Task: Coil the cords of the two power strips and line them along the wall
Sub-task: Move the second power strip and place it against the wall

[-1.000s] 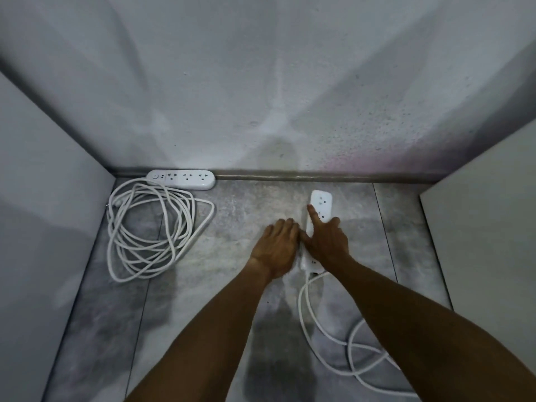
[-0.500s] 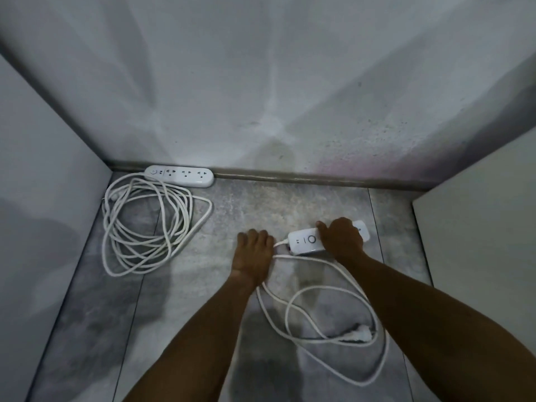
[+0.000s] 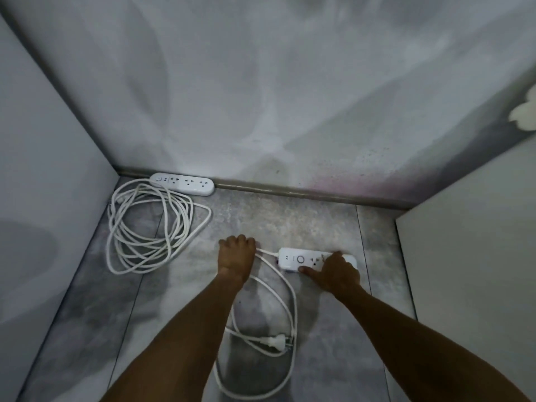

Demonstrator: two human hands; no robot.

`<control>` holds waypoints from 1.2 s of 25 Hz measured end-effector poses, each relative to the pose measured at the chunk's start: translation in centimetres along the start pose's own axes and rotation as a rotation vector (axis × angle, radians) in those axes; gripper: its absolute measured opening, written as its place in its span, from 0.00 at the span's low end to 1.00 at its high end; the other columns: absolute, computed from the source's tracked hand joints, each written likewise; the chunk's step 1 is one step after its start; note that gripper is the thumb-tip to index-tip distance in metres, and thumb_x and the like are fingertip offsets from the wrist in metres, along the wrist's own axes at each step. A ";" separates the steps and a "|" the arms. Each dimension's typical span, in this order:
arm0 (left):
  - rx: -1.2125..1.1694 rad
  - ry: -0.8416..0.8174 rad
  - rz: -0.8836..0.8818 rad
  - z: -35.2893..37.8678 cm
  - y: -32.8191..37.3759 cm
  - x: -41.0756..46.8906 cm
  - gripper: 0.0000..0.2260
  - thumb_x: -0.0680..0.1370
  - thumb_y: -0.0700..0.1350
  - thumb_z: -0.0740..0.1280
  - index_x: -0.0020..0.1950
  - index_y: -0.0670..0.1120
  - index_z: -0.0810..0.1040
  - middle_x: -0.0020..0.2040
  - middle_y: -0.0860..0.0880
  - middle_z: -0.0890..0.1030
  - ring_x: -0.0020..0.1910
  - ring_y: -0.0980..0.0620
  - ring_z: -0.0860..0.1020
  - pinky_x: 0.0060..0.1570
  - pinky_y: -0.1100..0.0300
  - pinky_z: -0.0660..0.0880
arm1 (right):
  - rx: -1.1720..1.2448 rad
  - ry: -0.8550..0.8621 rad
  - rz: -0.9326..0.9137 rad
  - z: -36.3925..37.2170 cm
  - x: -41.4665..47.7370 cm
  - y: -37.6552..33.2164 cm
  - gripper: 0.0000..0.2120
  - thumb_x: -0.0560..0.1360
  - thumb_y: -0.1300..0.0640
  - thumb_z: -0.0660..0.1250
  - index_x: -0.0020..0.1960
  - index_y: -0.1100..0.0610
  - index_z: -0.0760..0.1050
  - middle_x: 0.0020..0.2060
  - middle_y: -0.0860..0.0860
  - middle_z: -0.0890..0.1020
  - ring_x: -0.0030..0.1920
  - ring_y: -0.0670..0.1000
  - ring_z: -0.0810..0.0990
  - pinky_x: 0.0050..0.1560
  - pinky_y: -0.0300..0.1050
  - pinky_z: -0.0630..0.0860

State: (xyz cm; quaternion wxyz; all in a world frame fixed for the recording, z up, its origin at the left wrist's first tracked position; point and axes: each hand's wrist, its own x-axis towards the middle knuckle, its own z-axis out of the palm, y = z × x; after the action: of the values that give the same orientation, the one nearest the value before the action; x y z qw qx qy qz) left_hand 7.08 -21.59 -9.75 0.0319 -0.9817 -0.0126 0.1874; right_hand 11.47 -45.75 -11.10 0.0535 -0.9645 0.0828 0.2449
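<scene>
We look down on a grey tiled floor [image 3: 290, 221] closed in by a back wall [image 3: 261, 111], a left wall [image 3: 43, 169] and a pale panel [image 3: 478, 256] on the right. In the far-left corner of the floor the far strip [image 3: 182, 183] lies flat against the baseboard [image 3: 304, 195], sockets up, its long side along the back wall. Its coiled cord [image 3: 145, 227] lies just in front of it in loose, overlapping loops that spread down the floor's left edge. Nearer the middle of the floor, well apart from the baseboard, the near strip [image 3: 295, 259] lies flat and roughly parallel to the back wall, its round switch facing up. Our right hand [image 3: 338, 272] grips its right half, with the thumb stretched along the near side and the fingers draped over the top, so that end of the strip is hidden. Our left hand [image 3: 236, 253] sits low over the floor just left of the strip, fingers curled down round the near cord [image 3: 291, 300] close to where it leaves the strip's left end; the cord bends at this hand. From there it trails toward the floor's near edge in a few slack, open loops between our forearms. Its plug [image 3: 274, 342] lies on the floor among those loops, prongs pointing right.
</scene>
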 end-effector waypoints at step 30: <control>-0.183 0.017 0.189 0.3 4.4 15.4 0.41 0.80 0.67 0.54 0.81 0.41 0.47 0.82 0.41 0.46 0.81 0.44 0.44 0.77 0.45 0.46 | -0.174 0.348 -0.126 -2.6 15.2 -0.5 0.38 0.81 0.39 0.52 0.77 0.67 0.53 0.77 0.64 0.58 0.75 0.66 0.59 0.73 0.65 0.57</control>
State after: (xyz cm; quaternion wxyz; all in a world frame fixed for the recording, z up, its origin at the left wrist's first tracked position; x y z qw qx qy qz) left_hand 21.37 -25.38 -15.98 -0.0753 -0.9788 0.0632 0.1795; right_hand 25.93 -47.65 -16.15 -0.0300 -0.9966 0.0088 0.0767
